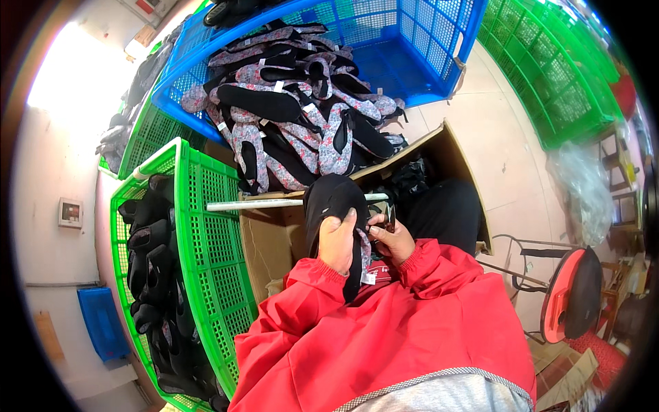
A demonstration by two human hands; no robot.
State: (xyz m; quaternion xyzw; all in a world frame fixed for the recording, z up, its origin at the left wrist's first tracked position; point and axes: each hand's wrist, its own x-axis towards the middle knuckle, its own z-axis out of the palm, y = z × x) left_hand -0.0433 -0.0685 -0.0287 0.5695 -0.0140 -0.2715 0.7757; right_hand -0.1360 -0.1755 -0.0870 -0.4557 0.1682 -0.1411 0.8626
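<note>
My left hand [335,244] grips a fabric slipper [354,278] in front of my lap, its fingers closed around the edge. The slipper is black with a grey floral side, and a small white tag hangs at its lower end. Close beside it, my right hand [393,240] is closed on what look like small dark thread snips [390,218], their tips pointing away from me. The right fingertips are near the slipper's floral edge; whether they touch it I cannot tell. Ahead lies a heap of similar floral slippers [335,141] with black soles and white tags.
The heap spills from a tipped blue crate [381,65] onto an open cardboard box [432,147] around my legs. A white bar [254,204] crosses the box. Left stands a green crate [213,220] of black slippers [154,268]; at right are a green crate [542,75] and a stool [559,295].
</note>
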